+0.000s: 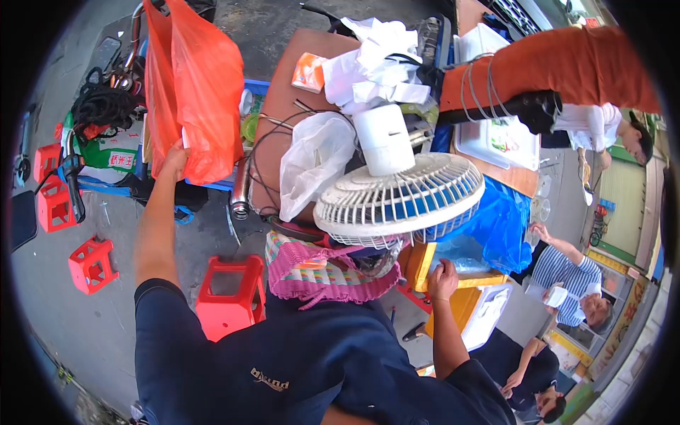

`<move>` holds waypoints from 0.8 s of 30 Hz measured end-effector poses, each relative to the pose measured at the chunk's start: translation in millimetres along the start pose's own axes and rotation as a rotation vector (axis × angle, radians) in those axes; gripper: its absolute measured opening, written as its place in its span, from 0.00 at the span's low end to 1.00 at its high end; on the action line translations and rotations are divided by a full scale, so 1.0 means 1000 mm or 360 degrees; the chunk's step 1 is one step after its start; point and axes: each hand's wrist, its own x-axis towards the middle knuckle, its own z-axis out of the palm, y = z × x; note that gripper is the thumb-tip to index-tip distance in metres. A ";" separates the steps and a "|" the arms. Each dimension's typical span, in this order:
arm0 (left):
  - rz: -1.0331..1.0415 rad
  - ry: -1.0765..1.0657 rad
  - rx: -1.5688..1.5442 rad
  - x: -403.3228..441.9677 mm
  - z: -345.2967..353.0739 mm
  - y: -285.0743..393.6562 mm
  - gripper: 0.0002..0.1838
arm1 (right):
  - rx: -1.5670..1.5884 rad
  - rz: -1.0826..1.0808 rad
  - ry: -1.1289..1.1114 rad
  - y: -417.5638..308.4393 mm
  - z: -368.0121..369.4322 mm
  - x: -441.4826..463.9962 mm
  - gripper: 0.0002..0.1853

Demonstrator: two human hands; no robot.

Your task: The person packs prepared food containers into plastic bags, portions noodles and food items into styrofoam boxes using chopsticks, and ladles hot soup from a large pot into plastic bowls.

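At the left, my left hand (173, 161) is closed on the side of a large red plastic bag (205, 92); a small white piece shows by its fingertips. What the bag holds is hidden. My right hand (443, 280) has its fingers curled at the front edge of a yellow wooden drawer (419, 268), beside clear and blue plastic (464, 255). Between my hands a white electric fan (400, 195) lies with its cage towards me. Next to it are a clear plastic bag (315, 159) and a pink woven bag (326, 273).
White bags (375, 67) and an orange tissue packet (309, 72) lie on a brown board (283, 106). A steel flask (241, 191) is near the red bag. Red stools (230, 294) stand on the ground at left. People (567, 276) are at right.
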 end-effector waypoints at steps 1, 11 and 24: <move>0.0187 -0.0080 -0.0062 0.071 -0.028 -0.056 0.23 | -0.0030 -0.0023 -0.0021 -0.001 -0.003 0.001 0.09; 0.1166 0.1532 0.0113 -0.212 -0.075 0.095 0.25 | 0.0196 -0.0586 -0.1071 0.029 0.008 0.072 0.26; 0.0308 -0.1937 -0.1302 -0.451 0.458 0.029 0.20 | 0.0468 -0.1240 -0.0861 0.092 -0.006 0.110 0.13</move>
